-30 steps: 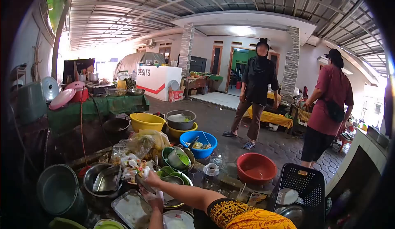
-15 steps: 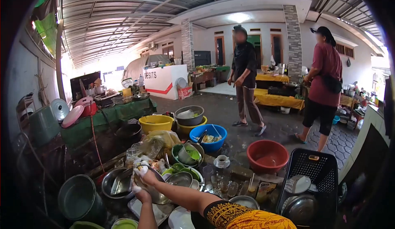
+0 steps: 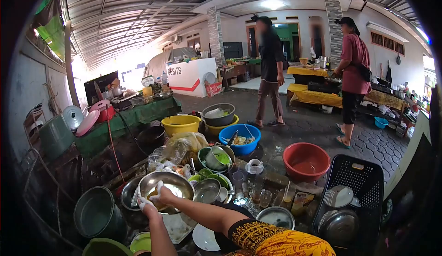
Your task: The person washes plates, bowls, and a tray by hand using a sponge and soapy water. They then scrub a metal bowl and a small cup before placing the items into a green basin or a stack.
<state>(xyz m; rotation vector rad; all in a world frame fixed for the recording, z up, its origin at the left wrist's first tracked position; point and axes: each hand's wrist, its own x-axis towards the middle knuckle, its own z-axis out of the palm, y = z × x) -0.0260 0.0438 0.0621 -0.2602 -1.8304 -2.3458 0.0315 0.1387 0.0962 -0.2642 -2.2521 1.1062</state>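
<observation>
A shiny steel bowl is tilted with its inside facing up. My left hand, soapy, grips its near left rim. My right hand, also covered in white foam, presses inside the bowl with curled fingers; what lies under them is hidden. Beneath the hands is a metal tray. Behind the bowl to the left sits another metal basin. Just right are a steel strainer-like bowl and green dishes. A white plate lies below my right forearm.
A dark bucket stands left. Plastic bags, a blue basin with food scraps and a red basin are farther out. Glasses stand right of the bowls, near a black crate holding dishes. Two people are beyond.
The steel bowl has turned so its inside shows more, and both hands have shifted on it. The view has swung slightly. The person in black has turned and stepped.
</observation>
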